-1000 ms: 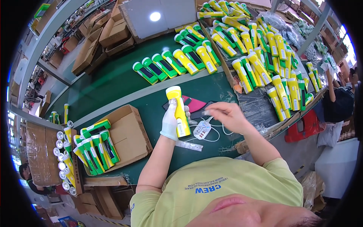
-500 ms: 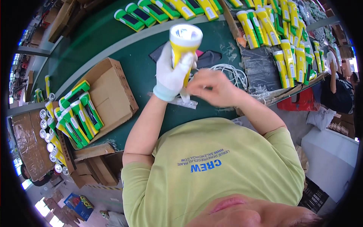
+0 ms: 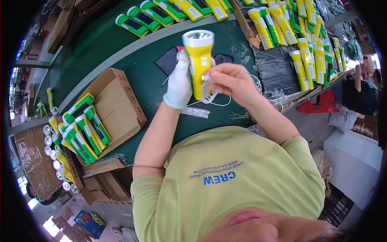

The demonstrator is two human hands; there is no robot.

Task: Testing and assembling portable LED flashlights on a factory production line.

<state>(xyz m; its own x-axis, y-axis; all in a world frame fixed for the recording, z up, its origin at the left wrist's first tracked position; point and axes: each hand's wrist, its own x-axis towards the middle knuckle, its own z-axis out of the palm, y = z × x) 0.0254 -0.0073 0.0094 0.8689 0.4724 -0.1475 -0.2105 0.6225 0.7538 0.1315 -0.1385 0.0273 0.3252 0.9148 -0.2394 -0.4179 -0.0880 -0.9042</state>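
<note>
My left hand (image 3: 179, 84), in a white glove, grips a yellow flashlight (image 3: 200, 56) with a white head. The flashlight stands nearly upright over the table, lens end up, its switch side showing. My bare right hand (image 3: 233, 82) is closed in a pinch against the flashlight's right side. A small white piece shows at its fingertips, too little of it to name. Just below the flashlight lies a white multi-port block (image 3: 209, 97) with a white cable. A clear plastic strip (image 3: 195, 112) rests on the green table (image 3: 155, 133) near my left wrist.
An open cardboard box (image 3: 117, 97) stands at left, with several green and yellow flashlights (image 3: 86, 129) beside it. A row of flashlights (image 3: 161, 12) lines the far side. Many more are heaped at right (image 3: 282, 24). A dark cloth (image 3: 166, 62) lies behind my left hand.
The flashlight has turned so its switch side shows, and it sits slightly lower. My right hand has come up against its side. My left hand keeps its grip.
</note>
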